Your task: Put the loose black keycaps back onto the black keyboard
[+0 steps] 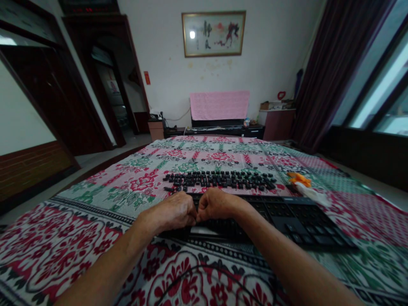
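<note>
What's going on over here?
A person's left hand and right hand are close together over a black keyboard on a patterned cloth. Loose black keycaps lie in rows just beyond it. Some keys are on the keyboard; other spots look bare. Whatever either hand may grip is hidden.

We are in a home: we see a framed picture (214,34) on the wall (159,38), a pink cloth (219,105) above a low cabinet (255,132), a long curtain (314,72) and a flowered spread (219,157).
</note>
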{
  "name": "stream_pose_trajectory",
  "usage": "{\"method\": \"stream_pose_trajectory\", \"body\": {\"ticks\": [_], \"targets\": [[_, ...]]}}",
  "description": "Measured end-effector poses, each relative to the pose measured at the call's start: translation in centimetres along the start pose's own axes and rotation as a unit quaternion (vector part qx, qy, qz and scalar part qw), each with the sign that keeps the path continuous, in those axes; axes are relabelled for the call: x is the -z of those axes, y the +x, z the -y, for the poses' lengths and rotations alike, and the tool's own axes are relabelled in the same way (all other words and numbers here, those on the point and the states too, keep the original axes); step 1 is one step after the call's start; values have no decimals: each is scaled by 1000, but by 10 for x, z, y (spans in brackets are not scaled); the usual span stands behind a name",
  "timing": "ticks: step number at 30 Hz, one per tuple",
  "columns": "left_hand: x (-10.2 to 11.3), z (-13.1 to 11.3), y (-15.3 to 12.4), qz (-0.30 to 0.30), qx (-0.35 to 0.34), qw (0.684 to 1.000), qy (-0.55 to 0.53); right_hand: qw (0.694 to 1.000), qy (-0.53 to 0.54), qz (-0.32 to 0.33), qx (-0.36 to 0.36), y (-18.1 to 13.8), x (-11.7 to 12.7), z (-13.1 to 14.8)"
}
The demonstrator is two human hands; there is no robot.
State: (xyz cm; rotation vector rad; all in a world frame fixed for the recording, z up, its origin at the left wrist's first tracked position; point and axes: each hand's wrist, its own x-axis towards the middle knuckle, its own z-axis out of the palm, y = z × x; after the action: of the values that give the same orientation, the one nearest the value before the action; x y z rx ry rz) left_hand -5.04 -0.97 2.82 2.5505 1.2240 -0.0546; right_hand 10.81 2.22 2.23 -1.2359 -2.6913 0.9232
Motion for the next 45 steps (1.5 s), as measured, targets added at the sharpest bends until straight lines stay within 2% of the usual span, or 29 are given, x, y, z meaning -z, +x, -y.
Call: {"method": "stream_pose_trajectory", "body": {"ticks": [5,13,23,33,38,45], "targets": [[-1,3,-2,-14,-22,1000,-1,1000,0,4,8,1,-1,-3],[-2,17,-4,13,-30,994,-102,996,29,15,87,1,4,-20],[2,25,-7,57,-23,979,-195,997,30,12,72,-2,5,-16],[-3,21,-4,41,-15,989,-139,996,17,3,90,0,4,-17],[-4,15,-4,11,-21,995,-100,996,14,4,90,1,3,-20],[-3,9,-6,4,-37,999,-32,995,44,20,89,-3,4,-17]]}}
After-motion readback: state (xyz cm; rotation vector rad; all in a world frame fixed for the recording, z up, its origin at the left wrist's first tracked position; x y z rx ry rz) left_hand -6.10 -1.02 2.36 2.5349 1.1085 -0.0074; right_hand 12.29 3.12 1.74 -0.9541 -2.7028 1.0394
